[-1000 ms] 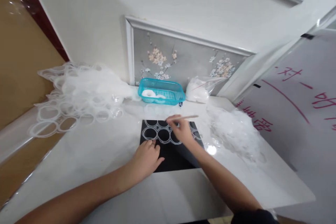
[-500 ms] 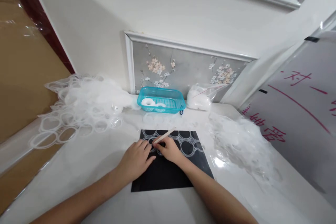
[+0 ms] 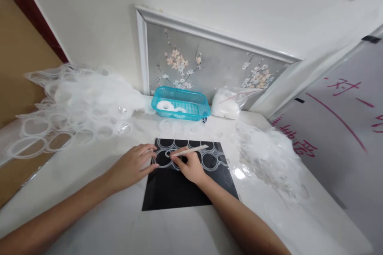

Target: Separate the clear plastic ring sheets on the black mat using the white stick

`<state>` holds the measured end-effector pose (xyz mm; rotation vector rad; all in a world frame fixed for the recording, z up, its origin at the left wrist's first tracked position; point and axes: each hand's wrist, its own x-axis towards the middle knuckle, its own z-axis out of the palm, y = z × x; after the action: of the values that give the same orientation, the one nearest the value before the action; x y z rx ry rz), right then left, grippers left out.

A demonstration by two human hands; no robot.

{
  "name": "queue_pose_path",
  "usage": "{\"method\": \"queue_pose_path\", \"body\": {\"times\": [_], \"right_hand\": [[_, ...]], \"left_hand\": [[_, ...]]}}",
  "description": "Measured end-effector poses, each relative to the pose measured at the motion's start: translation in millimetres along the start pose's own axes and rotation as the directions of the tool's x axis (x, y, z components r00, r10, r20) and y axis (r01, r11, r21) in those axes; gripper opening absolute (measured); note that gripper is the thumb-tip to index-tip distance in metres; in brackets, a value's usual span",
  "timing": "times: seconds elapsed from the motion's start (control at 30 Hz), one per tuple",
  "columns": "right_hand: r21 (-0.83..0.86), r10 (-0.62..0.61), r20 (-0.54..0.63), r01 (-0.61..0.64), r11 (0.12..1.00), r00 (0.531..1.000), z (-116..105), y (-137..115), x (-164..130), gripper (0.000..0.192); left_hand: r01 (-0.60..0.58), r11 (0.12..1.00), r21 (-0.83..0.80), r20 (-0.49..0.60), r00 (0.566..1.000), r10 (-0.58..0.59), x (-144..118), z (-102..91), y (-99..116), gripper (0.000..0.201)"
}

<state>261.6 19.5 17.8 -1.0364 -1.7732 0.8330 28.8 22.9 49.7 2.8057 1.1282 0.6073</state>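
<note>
My right hand [image 3: 190, 165] is closed around a slim white stick [image 3: 194, 150], which slants up to the right over a black sheet [image 3: 176, 191]. By its fingertips there is a small whitish loop [image 3: 168, 153]; I cannot tell whether it belongs to the stick. A clear sheet of joined rings [image 3: 210, 161] lies along the upper part of the black sheet, under my right hand. At the black sheet's left edge my left hand [image 3: 136, 164] rests with thumb and fingers apart, its tips beside the leftmost ring.
A heap of translucent ring sheets [image 3: 86, 99] lies on the left. Behind stands a blue plastic basket [image 3: 196, 116] with white rings in it, beside a clear bag [image 3: 226, 105] of white material. Clear plastic scraps [image 3: 269, 155] are piled right, near a whiteboard [image 3: 338, 139].
My left hand has moved left, away from my right hand, and its thumb and fingers have spread. The stick in my right hand now lies flatter. The view has shifted slightly.
</note>
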Motion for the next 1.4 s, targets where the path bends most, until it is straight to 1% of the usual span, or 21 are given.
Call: {"method": "queue_pose_path", "body": {"times": [0.03,0.1,0.17,0.2,0.27,0.37,0.53,0.63,0.73,0.87,1.07,1.27,1.4], "right_hand": [[0.003,-0.014,-0.033,0.014,1.000,0.999,1,-2,-1,0.011],[0.019,-0.027,-0.068,0.028,0.999,0.997,5,-5,-2,0.011],[0.039,-0.015,-0.031,0.016,0.999,0.999,10,-5,-3,0.009],[0.042,-0.007,0.001,0.007,0.999,1.000,13,-4,-3,0.009],[0.026,0.009,0.057,-0.010,1.000,0.998,16,-3,-4,0.008],[-0.015,0.010,0.108,-0.009,1.000,0.994,17,-1,-5,0.008],[-0.055,0.012,0.153,-0.003,0.998,0.988,14,-2,-4,0.008],[-0.058,0.011,0.159,-0.001,0.998,0.987,14,-2,-3,0.008],[-0.098,-0.021,0.158,0.037,0.995,0.987,14,-1,-4,0.008],[-0.185,-0.049,0.163,0.079,0.979,0.985,15,0,-9,0.009],[-0.223,-0.052,0.184,0.093,0.970,0.982,17,-2,-12,0.013],[-0.267,-0.146,0.196,0.196,0.944,0.970,19,-1,-13,0.015],[-0.291,-0.185,0.192,0.236,0.927,0.964,20,0,-13,0.014]], "left_hand": [[-0.049,0.999,0.017,-0.035,0.998,0.049,-6,3.7,3,0.014],[-0.167,0.982,0.094,-0.049,0.984,0.172,-15,10.0,8,0.014],[-0.247,0.954,0.171,-0.029,0.966,0.255,-20,13.7,12,0.016],[-0.255,0.947,0.193,-0.025,0.964,0.264,-22,14.8,12,0.017],[-0.229,0.952,0.201,-0.029,0.970,0.240,-22,16.6,12,0.017],[-0.207,0.958,0.198,-0.019,0.976,0.215,-21,20.1,9,0.019],[-0.226,0.957,0.184,-0.004,0.973,0.231,-19,23.6,10,0.019],[-0.246,0.953,0.178,0.001,0.968,0.249,-17,23.0,11,0.017],[-0.258,0.949,0.183,0.003,0.965,0.262,-17,22.9,11,0.017],[-0.259,0.944,0.205,0.013,0.965,0.262,-18,23.5,12,0.018],[-0.246,0.936,0.252,0.004,0.967,0.253,-18,23.8,13,0.020],[-0.259,0.932,0.253,-0.007,0.963,0.269,-19,25.9,12,0.017],[-0.264,0.928,0.263,-0.007,0.961,0.275,-19,26.2,12,0.016]]}}
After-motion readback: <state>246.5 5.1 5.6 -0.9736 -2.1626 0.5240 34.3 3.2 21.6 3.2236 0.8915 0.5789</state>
